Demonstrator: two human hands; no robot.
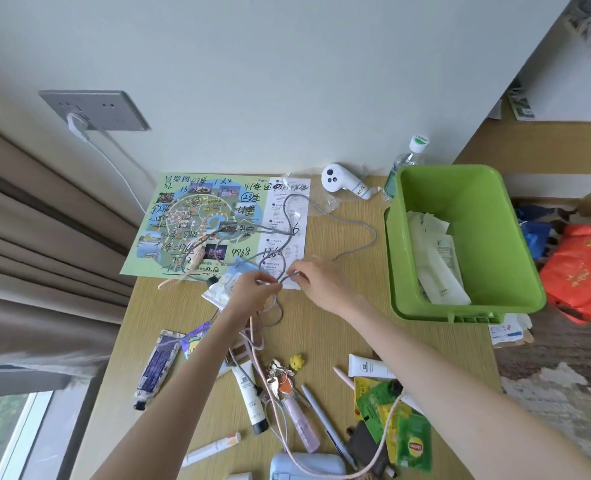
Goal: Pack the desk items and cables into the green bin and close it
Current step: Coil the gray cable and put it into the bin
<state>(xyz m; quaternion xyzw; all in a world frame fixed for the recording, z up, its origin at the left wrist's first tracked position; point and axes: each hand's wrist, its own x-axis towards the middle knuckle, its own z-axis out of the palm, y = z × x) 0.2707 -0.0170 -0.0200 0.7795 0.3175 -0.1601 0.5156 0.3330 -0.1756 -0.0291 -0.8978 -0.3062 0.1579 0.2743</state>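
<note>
Both hands' fingers pinched on grey cable (289, 216): left hand (251, 289), right hand (316, 282); green bin (515, 237) right.

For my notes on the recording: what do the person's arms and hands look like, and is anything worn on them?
Both arms are bare to the frame edge: no sleeves, gloves, watch or bracelet. No rings show on the left hand or the right hand.

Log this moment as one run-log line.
phase: coiling cable | left hand: pinching thin grey cable | right hand: pinching same cable | green plastic bin: open, white packets inside | wooden desk: many items unpacked
</note>
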